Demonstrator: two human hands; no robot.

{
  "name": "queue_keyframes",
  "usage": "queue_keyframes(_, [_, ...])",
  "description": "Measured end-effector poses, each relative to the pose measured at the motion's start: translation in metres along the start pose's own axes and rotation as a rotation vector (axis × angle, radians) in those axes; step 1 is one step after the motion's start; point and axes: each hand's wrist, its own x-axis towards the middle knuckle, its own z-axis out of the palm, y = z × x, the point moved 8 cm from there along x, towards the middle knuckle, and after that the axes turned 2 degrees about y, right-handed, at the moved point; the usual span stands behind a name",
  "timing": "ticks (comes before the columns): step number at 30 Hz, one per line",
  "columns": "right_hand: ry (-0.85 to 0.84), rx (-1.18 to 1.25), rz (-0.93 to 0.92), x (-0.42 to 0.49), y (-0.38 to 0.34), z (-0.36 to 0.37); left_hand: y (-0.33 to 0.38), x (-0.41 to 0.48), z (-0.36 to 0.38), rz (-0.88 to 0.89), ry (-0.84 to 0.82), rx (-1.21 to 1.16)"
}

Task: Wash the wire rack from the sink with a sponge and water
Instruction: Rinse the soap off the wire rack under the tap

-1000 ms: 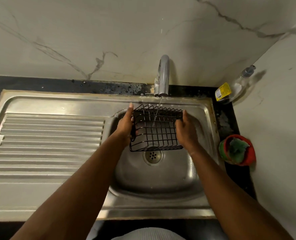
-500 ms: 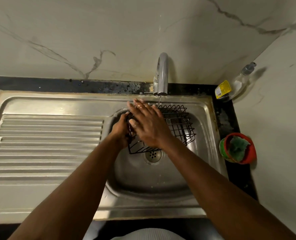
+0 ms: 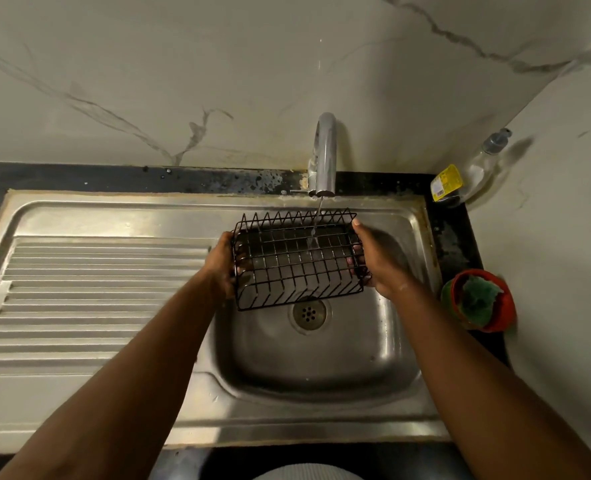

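Black wire rack (image 3: 297, 263) under tap (image 3: 324, 154), ends gripped by left hand (image 3: 219, 268), right hand (image 3: 381, 263)

I see a clear bottle (image 3: 477, 168) with a yellow label leaning in the far right corner, where the marble walls (image 3: 148, 64) meet. Nearer me on the same black counter (image 3: 456, 237) sits a red bowl (image 3: 506, 306), close against the right wall. A chrome tap (image 3: 325, 150) rises at the back.
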Motion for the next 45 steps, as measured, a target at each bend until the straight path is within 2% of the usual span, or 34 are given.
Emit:
queue_keyframes(3, [-0.04,-0.048,-0.025,-0.003,-0.009,0.004,0.0,0.004,-0.009,0.002,0.015,0.057])
queue_keyframes(6, [-0.003,-0.105,-0.008,-0.003,-0.022,0.004,0.005,0.01,-0.012,0.02,-0.008,0.013])
queue_keyframes(9, [-0.046,-0.169,0.018,0.0,-0.031,0.004,0.013,0.009,-0.001,0.039,-0.071,0.006])
queue_keyframes(14, [-0.037,-0.083,0.063,0.005,-0.034,-0.017,0.025,0.005,0.031,0.106,-0.138,0.064])
queue_keyframes(20, [0.02,0.009,0.052,0.007,-0.03,-0.045,0.023,0.002,0.065,0.08,-0.171,0.159])
queue_keyframes(29, [-0.001,-0.046,0.076,0.011,-0.019,-0.02,0.03,0.011,0.036,0.115,-0.045,0.221])
queue_keyframes(32, [-0.015,-0.078,0.055,0.011,-0.018,-0.006,0.033,0.014,0.018,0.128,-0.054,0.205])
queue_keyframes(35, [0.022,-0.146,0.027,0.001,-0.018,-0.003,0.032,0.015,0.008,0.154,-0.042,0.222])
queue_keyframes(38, [0.054,-0.19,-0.102,-0.018,-0.027,-0.004,0.028,0.012,0.01,0.187,-0.038,0.25])
queue_keyframes(41, [0.057,-0.12,-0.155,-0.026,-0.017,-0.012,0.016,0.009,0.017,0.211,-0.039,0.294])
queue_keyframes(45, [0.115,-0.059,-0.136,-0.028,0.008,-0.021,0.003,0.011,0.027,0.272,-0.043,0.408])
